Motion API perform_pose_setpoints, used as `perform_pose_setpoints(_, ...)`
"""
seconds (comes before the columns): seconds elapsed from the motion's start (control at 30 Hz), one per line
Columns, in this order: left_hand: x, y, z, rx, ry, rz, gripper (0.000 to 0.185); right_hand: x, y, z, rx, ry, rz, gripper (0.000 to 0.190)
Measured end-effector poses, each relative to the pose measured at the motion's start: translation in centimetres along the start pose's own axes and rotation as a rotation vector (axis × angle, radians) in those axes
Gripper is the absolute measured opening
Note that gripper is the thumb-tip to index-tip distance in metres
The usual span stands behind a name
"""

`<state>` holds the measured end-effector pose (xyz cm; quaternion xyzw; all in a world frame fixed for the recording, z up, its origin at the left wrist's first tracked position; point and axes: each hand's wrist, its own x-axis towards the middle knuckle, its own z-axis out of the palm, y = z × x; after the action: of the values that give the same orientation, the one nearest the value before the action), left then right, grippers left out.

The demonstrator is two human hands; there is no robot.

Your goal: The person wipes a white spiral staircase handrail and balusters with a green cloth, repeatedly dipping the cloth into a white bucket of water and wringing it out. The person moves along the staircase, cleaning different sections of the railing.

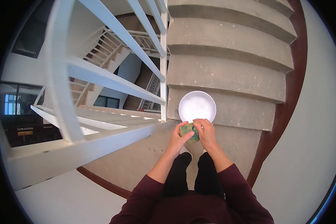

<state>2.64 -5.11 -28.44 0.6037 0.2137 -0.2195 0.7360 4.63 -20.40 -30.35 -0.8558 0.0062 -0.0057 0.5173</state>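
A crumpled green and yellow cloth (191,132) is bunched between my two hands, in front of my body. My left hand (179,137) grips it from the left, and my right hand (206,132) grips it from the right. Just beyond the hands, a round white basin (197,105) with whitish, foamy-looking contents stands on the lowest visible step. The near part of its rim is partly hidden by my fingers.
Concrete steps (229,67) with pale specks rise ahead. A white metal railing (114,140) runs along the left, over an open stairwell with lower flights. A wall with a dark red skirting band (292,72) borders the right. My feet are on the landing (145,152).
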Motion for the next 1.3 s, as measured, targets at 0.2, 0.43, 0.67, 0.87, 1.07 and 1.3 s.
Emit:
perform_pose_setpoints(0.2,-5.2,5.5,-0.7,0.117,-0.138,0.079,0.062,0.1,-9.5,-4.7,0.230,0.049,-0.028,0.012)
perform_pose_setpoints(0.43,-5.3,8.1,1.2,0.156,0.033,0.296,0.062,3.5,-16.2,-10.1,0.478,-0.145,-0.128,0.012)
perform_pose_setpoints(0.67,-6.9,12.8,3.0,0.204,-0.055,0.471,0.037,8.7,-20.6,-17.0,1.008,-0.565,-0.175,0.017)
perform_pose_setpoints(0.87,-7.2,15.4,3.9,1.038,0.200,0.568,0.016,11.9,-17.4,-16.3,0.575,-0.470,-0.045,0.017)
perform_pose_setpoints(1.07,-8.7,16.7,3.3,0.704,0.260,0.551,0.017,13.1,-15.5,-16.8,0.872,-0.272,0.152,0.015)
perform_pose_setpoints(1.3,-8.2,19.0,2.4,0.767,0.329,0.801,0.014,12.3,-17.5,-16.0,0.914,-0.336,0.154,0.016)
